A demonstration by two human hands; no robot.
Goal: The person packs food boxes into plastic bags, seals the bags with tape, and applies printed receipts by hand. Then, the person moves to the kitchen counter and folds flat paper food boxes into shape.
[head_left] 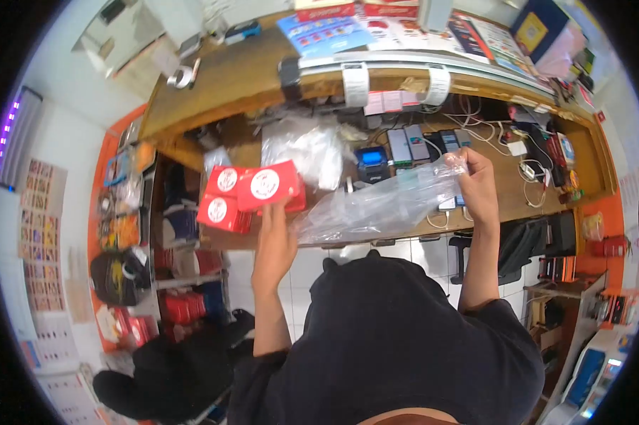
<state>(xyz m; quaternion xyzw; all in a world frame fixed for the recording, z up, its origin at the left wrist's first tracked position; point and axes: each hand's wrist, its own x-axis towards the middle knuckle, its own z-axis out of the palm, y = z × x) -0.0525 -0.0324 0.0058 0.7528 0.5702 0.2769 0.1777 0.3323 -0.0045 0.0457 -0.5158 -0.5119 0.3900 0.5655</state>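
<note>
My left hand [272, 244] is closed on the near edge of a red box [268, 185] with a round white label. More red boxes [222, 213] with the same label sit stacked just left of it. My right hand [478, 185] pinches one end of a long clear plastic bag [383, 205], raised above the desk. The bag stretches slackly leftward, and its other end lies beside my left wrist. Whether my left fingers also touch the bag I cannot make out.
Several phones [399, 146] and a dark device with a blue screen [372, 163] lie on the wooden desk [500, 185]. White cables [475, 126] tangle at the right. Crumpled clear plastic [305, 145] lies behind the boxes. A raised shelf [227, 92] spans the back.
</note>
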